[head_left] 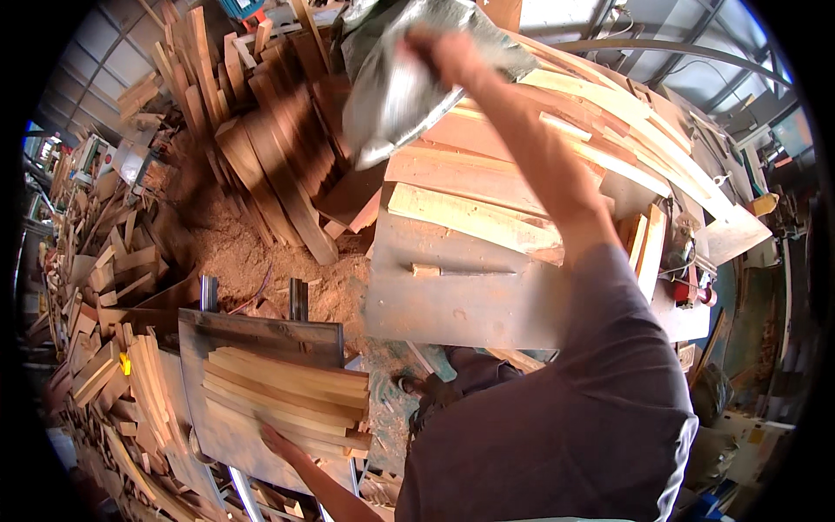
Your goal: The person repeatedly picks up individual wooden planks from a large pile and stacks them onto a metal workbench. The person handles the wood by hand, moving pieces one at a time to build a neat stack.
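Observation:
My right hand [439,56], blurred by motion, is raised over the far end of the table and grips a crumpled silver-and-green sheet [396,104]. The sheet hangs down over the boards and looks like plastic or a tarp. At the lower left, my left hand [283,445] lies with its fingers extended by the near edge of a stack of wooden strips [287,383]. Those strips rest side by side on a flat dark board [222,435]. On the metal-topped table [452,309] lies a thin knife-like tool [461,271] with a wooden handle.
Long pale planks [478,213] cover the table's far side. Beyond its left edge, dark timber pieces [270,174] lean over a heap of sawdust [226,248]. Wood offcuts [113,270] pile up at the far left. A red-and-black tool [691,291] sits at the right.

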Tool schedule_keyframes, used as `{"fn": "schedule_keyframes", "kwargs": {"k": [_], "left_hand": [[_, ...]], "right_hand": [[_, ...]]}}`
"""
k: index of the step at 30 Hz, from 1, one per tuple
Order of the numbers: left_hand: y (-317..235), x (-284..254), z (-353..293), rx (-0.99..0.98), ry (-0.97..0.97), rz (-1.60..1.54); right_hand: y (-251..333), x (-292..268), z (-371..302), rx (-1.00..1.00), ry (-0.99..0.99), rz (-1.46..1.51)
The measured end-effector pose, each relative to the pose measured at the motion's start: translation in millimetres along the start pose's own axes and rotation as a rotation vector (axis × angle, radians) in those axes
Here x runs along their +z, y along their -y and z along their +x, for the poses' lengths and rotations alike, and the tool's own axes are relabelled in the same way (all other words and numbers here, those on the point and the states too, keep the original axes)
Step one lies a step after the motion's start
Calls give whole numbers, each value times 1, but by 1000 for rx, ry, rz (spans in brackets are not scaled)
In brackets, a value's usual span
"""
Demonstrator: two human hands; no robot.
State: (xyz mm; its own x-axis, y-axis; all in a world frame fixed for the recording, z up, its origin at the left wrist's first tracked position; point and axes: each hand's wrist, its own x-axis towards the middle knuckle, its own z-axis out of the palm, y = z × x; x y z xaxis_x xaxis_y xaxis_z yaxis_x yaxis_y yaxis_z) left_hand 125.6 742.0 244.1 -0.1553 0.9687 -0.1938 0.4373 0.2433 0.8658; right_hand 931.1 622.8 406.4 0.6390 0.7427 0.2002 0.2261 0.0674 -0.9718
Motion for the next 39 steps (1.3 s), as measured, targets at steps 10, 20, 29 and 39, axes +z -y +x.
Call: {"fn": "schedule_keyframes", "kwargs": {"k": [10,20,29,39], "left_hand": [[15,-14,8,-120,-36,-43],[21,-9,21,185,142,41],[37,-17,34,239,228,17],[36,-21,33,235,117,227]], "right_hand": [[75,-222,-32,23,-944,-1104],[-15,-201,-89,-24,-558,-1299],[-69,-68,-216,284,-262,-1472],[-76,-77,-262,177,-274,-1589]]}}
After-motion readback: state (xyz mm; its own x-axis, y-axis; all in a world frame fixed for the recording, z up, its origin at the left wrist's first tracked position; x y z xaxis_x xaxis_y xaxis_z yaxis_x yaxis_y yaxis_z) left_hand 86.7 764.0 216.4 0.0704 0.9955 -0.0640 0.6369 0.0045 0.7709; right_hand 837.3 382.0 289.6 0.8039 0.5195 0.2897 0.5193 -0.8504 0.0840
